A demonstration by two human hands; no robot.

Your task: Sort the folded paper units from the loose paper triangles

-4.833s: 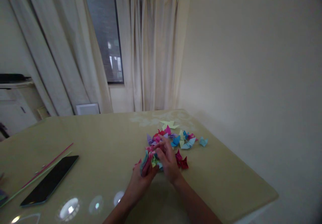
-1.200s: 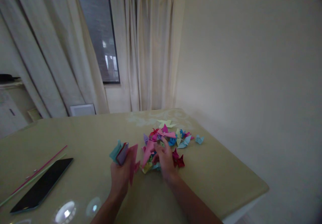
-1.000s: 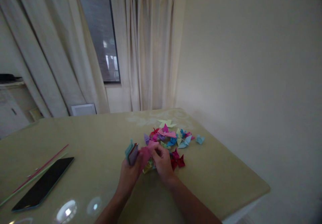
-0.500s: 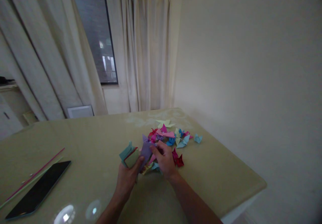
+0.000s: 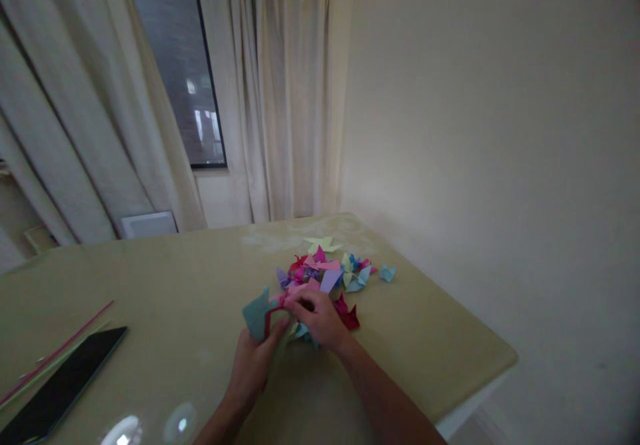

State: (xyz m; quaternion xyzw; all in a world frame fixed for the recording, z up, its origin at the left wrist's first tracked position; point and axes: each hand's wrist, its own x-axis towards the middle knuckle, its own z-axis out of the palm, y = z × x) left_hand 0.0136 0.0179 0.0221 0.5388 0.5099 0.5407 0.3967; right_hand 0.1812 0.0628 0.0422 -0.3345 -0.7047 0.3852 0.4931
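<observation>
My left hand (image 5: 256,358) is closed around folded coloured papers, with a teal paper (image 5: 257,313) standing up above the thumb and a red paper edge (image 5: 268,323) beside it. Right of it, my right hand (image 5: 320,318) pinches at the upper end of the held papers; its fingertips partly hide which sheet they grip. Just beyond both hands lies a loose heap of folded paper pieces, among them a purple one (image 5: 331,280), a pink one (image 5: 320,264) and dark red ones (image 5: 347,311). A light blue piece (image 5: 302,331) shows partly below my right hand.
On the left of the table (image 5: 175,298) lie a dark flat tablet-like device (image 5: 65,385) and thin pink (image 5: 70,341) and green sticks. A pale green folded paper (image 5: 323,243) sits at the heap's back. Wall (image 5: 475,165) borders the table's right side.
The purple paper that was between my hands now lies on the heap. My right hand has moved to the red and teal papers in my left hand. The view has shifted slightly.
</observation>
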